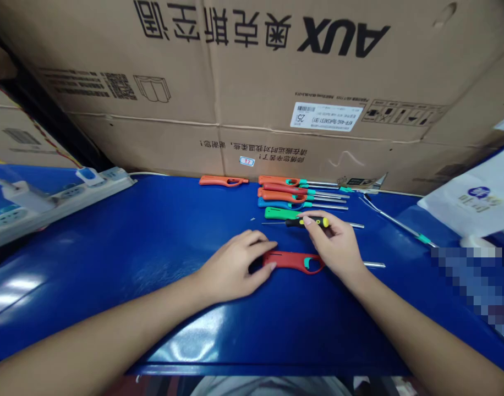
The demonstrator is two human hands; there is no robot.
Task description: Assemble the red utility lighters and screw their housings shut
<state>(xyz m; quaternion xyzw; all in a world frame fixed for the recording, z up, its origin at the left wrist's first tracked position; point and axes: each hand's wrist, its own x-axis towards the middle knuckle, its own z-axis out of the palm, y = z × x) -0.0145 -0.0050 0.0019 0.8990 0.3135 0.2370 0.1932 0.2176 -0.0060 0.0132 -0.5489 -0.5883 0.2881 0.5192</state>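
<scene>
A red long-nosed lighter (pixel 292 260) with a teal trigger lies on the blue table (pixel 153 247), its metal nozzle pointing right. My left hand (pixel 235 265) curls around the lighter's left end, pinning it down. My right hand (pixel 337 245) rests over the lighter's trigger end and pinches a small screwdriver (pixel 307 222) with a black and yellow handle, its thin shaft pointing left. Just left of the shaft's tip lies a tiny screw (pixel 252 219).
Behind my hands lies a row of lighters (pixel 293 198): red, orange, blue and green, plus a lone orange body (pixel 223 181). A loose nozzle (pixel 396 221) lies at right by a white bag (pixel 478 203). A power strip (pixel 49 201) is at left; cardboard boxes (pixel 252 82) wall the back.
</scene>
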